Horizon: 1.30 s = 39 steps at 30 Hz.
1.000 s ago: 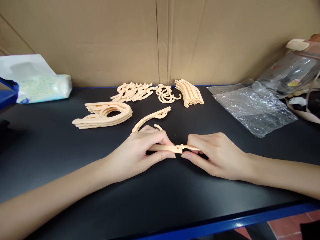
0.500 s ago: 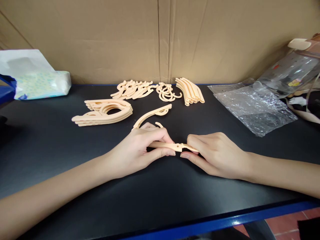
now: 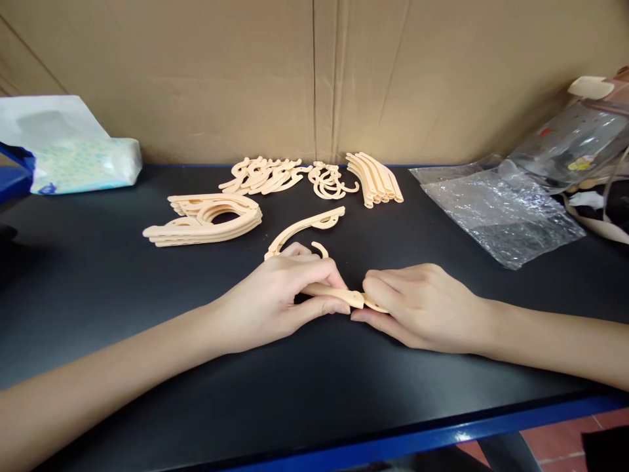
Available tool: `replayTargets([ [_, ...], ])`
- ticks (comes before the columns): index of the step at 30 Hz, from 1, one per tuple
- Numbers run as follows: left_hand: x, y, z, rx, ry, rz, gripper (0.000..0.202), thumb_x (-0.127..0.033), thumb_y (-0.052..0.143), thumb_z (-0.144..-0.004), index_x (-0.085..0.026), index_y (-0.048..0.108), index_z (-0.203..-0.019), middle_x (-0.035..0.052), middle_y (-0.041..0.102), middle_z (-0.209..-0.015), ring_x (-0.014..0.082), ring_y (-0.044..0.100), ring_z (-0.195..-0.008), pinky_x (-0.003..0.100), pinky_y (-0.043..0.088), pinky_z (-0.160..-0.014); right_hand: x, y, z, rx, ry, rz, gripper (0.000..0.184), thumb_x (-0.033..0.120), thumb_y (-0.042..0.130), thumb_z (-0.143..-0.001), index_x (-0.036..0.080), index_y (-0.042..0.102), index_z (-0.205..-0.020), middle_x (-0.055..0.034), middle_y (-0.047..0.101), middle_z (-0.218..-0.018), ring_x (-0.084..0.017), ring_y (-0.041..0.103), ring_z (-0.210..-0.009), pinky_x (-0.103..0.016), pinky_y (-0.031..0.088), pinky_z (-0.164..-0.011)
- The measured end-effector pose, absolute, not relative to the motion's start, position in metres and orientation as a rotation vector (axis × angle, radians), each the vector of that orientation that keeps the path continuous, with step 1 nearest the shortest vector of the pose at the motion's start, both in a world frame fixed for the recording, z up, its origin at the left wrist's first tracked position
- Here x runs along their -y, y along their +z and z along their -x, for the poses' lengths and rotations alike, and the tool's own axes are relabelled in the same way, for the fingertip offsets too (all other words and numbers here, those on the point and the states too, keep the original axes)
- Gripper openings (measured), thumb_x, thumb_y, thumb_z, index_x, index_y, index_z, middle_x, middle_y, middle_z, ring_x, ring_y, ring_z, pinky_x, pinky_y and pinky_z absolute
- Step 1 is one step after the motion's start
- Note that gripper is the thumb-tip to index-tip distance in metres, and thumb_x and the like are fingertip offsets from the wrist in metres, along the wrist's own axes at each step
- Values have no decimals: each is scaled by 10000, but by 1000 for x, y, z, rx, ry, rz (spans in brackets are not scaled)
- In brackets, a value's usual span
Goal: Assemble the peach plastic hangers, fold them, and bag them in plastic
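My left hand (image 3: 282, 295) is closed round a beige plastic folding hanger (image 3: 339, 295), thumb below and fingers above its near arm. The hanger's other arm (image 3: 302, 227) curves up behind the hand, and a hook (image 3: 320, 248) pokes out over the fingers. Between thumb and curled fingers, my right hand (image 3: 425, 307) pinches a flat beige hanger piece (image 3: 376, 305). That piece meets the end of the near arm; whether it sits inside the arm cannot be seen. Fingers hide most of the piece.
Folded hangers (image 3: 209, 226) lie stacked at the left. Along the back are curved pieces (image 3: 265, 176), hooks (image 3: 328, 180) and straighter arms (image 3: 376, 180). A tissue pack (image 3: 86, 164) stands far left; clear plastic bags (image 3: 506, 210) and a transparent bottle (image 3: 565, 144) are at the right.
My left hand and the hanger have shifted slightly right and down. The piece in my right hand has turned, showing a flatter face, and its end now lies closer against the hanger arm.
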<state>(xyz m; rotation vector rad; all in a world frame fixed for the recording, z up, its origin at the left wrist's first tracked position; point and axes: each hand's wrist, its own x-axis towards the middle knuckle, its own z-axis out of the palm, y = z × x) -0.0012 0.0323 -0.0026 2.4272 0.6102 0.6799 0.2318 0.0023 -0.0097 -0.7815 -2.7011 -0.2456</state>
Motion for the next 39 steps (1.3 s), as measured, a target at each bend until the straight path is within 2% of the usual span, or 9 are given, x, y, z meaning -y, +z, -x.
replayTargets([
  [5, -31, -3, 1, -600, 651, -2482, 11, -204, 642, -929, -209, 643, -920, -75, 723, -842, 96, 590, -723, 251, 394, -837, -2, -8, -233, 2667, -347, 704, 417, 390, 351, -1042, 186, 515, -718, 24, 532, -612, -120, 440, -493, -275, 300, -494],
  [9, -30, -2, 3, -631, 650, -2550, 110, -269, 664, -917, -203, 637, -1000, -39, 705, -830, 133, 601, -752, 294, 408, -849, -2, -6, -234, 2653, -383, 677, 399, 346, 373, -1037, 182, 534, -710, 21, 514, -607, -129, 407, -512, -278, 295, -526],
  [12, -28, -1, 5, -665, 725, -2585, 194, -348, 634, -935, -203, 625, -1063, 9, 706, -925, 175, 615, -884, 319, 429, -877, -2, -6, -235, 2669, -320, 685, 356, 320, 415, -1021, 169, 566, -737, 7, 540, -636, -140, 431, -567, -288, 303, -564],
  [18, -30, -1, 7, -1072, 882, -2573, 171, -259, 555, -961, -219, 648, -1099, 53, 647, -1237, 231, 548, -1186, 392, 419, -1027, -4, -5, -237, 2733, -134, 606, 298, 321, 479, -996, 158, 603, -780, -22, 614, -738, -167, 516, -721, -328, 369, -729],
  [22, -36, -6, 9, -1191, 797, -2470, 256, -288, 589, -943, -234, 659, -1183, 60, 577, -1358, 249, 521, -1258, 420, 406, -1073, -2, -3, -237, 2770, -96, 465, 246, 309, 490, -993, 163, 611, -836, -28, 658, -851, -168, 563, -846, -351, 394, -859],
  [27, -41, -8, 10, -1175, 721, -2504, 109, -274, 636, -908, -241, 728, -956, 35, 639, -1215, 239, 608, -1062, 399, 479, -910, -1, -1, -237, 2787, -98, 388, 231, 281, 468, -995, 171, 636, -881, -32, 683, -919, -163, 578, -876, -352, 385, -951],
  [32, -43, -6, 10, -1192, 741, -2536, 112, -278, 649, -898, -204, 673, -817, 17, 659, -1046, 197, 621, -919, 340, 472, -807, -1, -4, -238, 2754, -55, 441, 156, 253, 530, -931, 163, 642, -870, -34, 678, -911, -173, 578, -921, -369, 395, -967],
  [36, -44, -6, 10, -1213, 803, -2450, 132, -260, 629, -907, -193, 620, -793, 9, 662, -994, 156, 620, -830, 277, 462, -718, -1, -5, -238, 2719, -50, 487, 123, 242, 556, -903, 165, 635, -850, -37, 670, -924, -170, 569, -900, -364, 398, -959],
  [39, -43, -5, 10, -1273, 792, -2409, 49, -256, 634, -909, -210, 630, -894, -16, 668, -909, 143, 618, -767, 257, 443, -666, -1, -5, -238, 2687, -111, 512, 126, 236, 545, -899, 163, 639, -860, -24, 635, -817, -159, 534, -754, -346, 411, -841],
])
